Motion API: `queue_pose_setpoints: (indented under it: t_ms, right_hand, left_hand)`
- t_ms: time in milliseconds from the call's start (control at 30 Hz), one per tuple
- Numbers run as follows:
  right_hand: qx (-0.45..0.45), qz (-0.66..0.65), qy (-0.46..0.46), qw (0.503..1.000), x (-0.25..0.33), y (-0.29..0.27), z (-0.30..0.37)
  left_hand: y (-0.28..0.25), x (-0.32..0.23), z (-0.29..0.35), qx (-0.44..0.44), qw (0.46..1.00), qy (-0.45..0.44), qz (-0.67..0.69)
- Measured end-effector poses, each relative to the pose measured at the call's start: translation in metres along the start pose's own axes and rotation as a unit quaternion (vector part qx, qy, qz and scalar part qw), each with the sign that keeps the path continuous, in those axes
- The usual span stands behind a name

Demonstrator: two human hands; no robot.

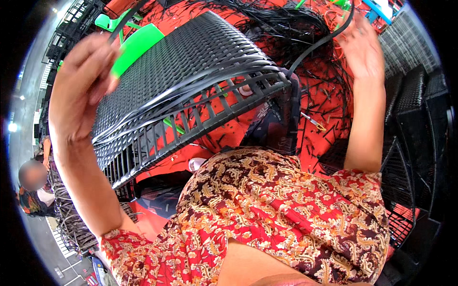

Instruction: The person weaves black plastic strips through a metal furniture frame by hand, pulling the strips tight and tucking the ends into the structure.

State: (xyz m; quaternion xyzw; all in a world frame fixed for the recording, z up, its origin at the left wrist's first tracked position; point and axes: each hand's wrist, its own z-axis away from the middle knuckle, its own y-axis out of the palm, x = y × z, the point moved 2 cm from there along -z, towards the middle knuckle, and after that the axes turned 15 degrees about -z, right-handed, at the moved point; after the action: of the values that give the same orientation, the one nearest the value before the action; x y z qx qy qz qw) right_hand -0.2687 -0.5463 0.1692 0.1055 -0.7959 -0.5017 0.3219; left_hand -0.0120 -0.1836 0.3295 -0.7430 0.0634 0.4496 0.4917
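Short-slv red/dk maroon shirt [286, 205] w/ cream & gold paisley print.

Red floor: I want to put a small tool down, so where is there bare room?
Barest is the red floor between the black woven piece and patterned shirt, though scraps dot it. It is crowded at upper right under the tangled black strips, and offcuts surround the yellow-ended tool.

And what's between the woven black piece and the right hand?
In the head view, a curved black strip stretches from beside the woven black piece toward the right hand, with loose strips and red floor beyond.
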Motion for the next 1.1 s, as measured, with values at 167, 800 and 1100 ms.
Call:
queue_pose_setpoints:
  t_ms: [167, 800, 1100]
  right_hand:
    - [0.060, 0.280, -0.100, 0.953, -0.015, 0.070, 0.093]
    - [0.095, 0.017, 0.057, 0.994, -0.031, 0.068, 0.065]
    - [-0.148, 0.414, 0.108, 0.892, 0.027, 0.008, 0.056]
  left_hand:
    - [0.097, -0.080, -0.048, 0.166, 0.974, 0.153, 0.038]
    - [0.129, -0.005, -0.017, 0.439, 0.880, -0.047, 0.177]
    - [0.098, 0.026, -0.012, 0.351, 0.932, -0.065, 0.065]
